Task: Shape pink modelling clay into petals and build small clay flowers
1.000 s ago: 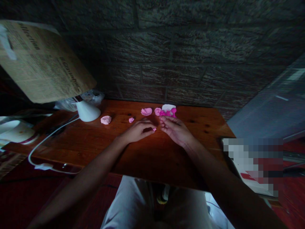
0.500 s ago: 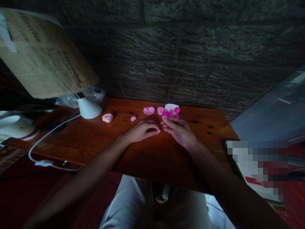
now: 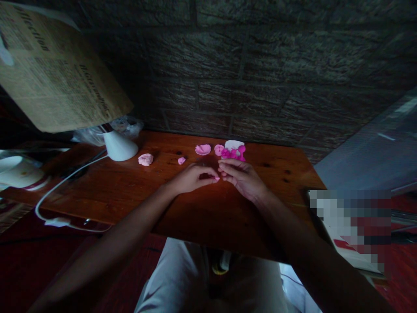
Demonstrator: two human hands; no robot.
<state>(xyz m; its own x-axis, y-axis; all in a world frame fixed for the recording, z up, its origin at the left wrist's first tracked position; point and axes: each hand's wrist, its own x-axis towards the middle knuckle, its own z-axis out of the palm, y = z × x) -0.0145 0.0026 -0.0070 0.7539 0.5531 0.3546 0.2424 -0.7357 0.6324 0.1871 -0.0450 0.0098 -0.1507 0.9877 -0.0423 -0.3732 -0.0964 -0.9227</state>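
My left hand (image 3: 194, 177) hovers over the middle of the wooden table (image 3: 124, 191), thumb and forefinger pinching a small piece of pink clay (image 3: 217, 178). Facing it, a finger's width away, is my right hand (image 3: 243, 177), its thumb and fingertips pressed together; what they hold, if anything, is hidden. Just beyond it lie bright pink shaped pieces (image 3: 233, 153), partly on a white flat piece (image 3: 233, 144). Left of these are a round pink piece (image 3: 219, 150) and a thin, dished pink piece (image 3: 203, 149). A small pink lump (image 3: 181, 161) and a larger pale pink lump (image 3: 145, 159) sit farther left.
A lamp with a white base (image 3: 120, 147) and printed paper shade (image 3: 65, 74) stands at the left, its white cord (image 3: 48, 198) hanging over the front edge. Clear plastic (image 3: 125, 126) lies behind it. A white cup (image 3: 19, 171) is far left. A stone-patterned wall (image 3: 211, 65) backs the table.
Both hands stay close together over the table with only slight finger movement. The left hand keeps its pinch on the pink clay. The view has shifted a little.
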